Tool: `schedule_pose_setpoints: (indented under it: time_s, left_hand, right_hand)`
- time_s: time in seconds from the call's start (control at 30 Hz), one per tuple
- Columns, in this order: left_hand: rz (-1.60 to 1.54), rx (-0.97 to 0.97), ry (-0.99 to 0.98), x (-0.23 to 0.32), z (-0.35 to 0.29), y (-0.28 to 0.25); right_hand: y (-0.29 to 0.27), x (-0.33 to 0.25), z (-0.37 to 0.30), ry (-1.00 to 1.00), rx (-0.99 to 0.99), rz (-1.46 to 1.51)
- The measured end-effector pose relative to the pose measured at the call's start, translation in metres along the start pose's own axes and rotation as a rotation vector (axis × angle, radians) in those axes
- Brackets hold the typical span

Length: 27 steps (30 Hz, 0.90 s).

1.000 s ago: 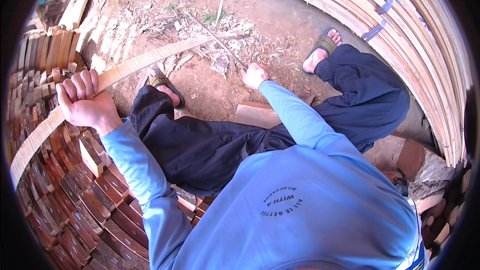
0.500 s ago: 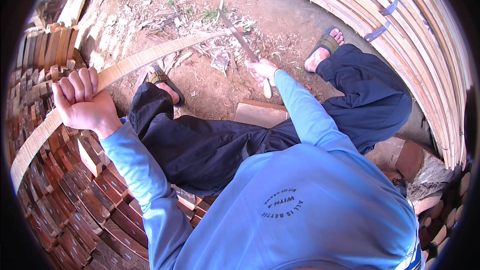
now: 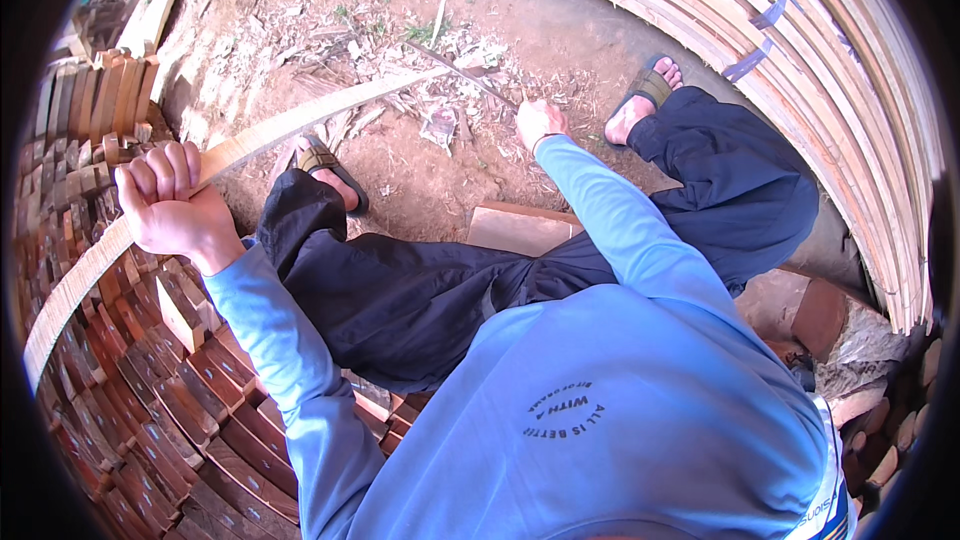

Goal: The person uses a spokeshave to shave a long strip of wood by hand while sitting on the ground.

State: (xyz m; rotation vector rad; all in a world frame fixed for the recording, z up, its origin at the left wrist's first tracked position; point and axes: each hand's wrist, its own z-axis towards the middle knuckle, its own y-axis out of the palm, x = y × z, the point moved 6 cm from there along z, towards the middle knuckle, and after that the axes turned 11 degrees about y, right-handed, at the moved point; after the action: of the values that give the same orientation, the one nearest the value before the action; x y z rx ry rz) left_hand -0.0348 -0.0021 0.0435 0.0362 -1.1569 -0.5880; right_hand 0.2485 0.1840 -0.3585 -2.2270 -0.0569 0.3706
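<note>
My left hand (image 3: pixel 175 202) is closed around a long, pale wooden strip (image 3: pixel 290 128). From my fist the strip runs up and right to its far end over the ground, while its other end reaches the left edge of the view. My right hand (image 3: pixel 541 123) grips a long-bladed knife (image 3: pixel 487 88), whose handle is hidden in the fist. The thin blade points up and left, lying across the far end of the strip. Whether blade and wood touch, I cannot tell.
Wood shavings (image 3: pixel 440 125) litter the dirt between my sandalled feet. Stacked short wood pieces (image 3: pixel 190 410) fill the left side. Long bundled planks (image 3: pixel 800 60) curve along the right. A wooden block (image 3: pixel 520 228) sits in front of my lap.
My right hand has moved slightly right and away from me, and the knife has tilted so its blade lies flatter and shows thinner. My left hand and the strip have barely shifted.
</note>
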Motion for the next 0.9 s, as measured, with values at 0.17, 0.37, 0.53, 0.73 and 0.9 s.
schedule_pose_setpoints:
  time_s: [0.17, 0.37, 0.53, 0.73, 0.9]
  left_hand:
    - [0.003, 0.011, 0.005, 0.002, -0.006, -0.002]
    - [-0.074, -0.057, -0.007, 0.0, -0.002, 0.006]
    - [-0.065, -0.039, -0.008, 0.002, -0.005, 0.009]
    - [-0.049, -0.006, -0.032, -0.004, 0.001, -0.003]
    - [-0.079, -0.024, -0.008, -0.005, 0.006, -0.003]
  right_hand:
    - [-0.019, -0.003, -0.003, -0.048, -0.001, -0.079]
    - [-0.01, -0.013, -0.013, 0.088, -0.586, 0.323]
    - [-0.041, -0.045, -0.054, -0.024, -0.405, 0.202]
    - [-0.008, -0.043, -0.071, -0.069, -0.224, 0.228]
    - [0.031, -0.026, -0.037, 0.243, -0.396, 0.331]
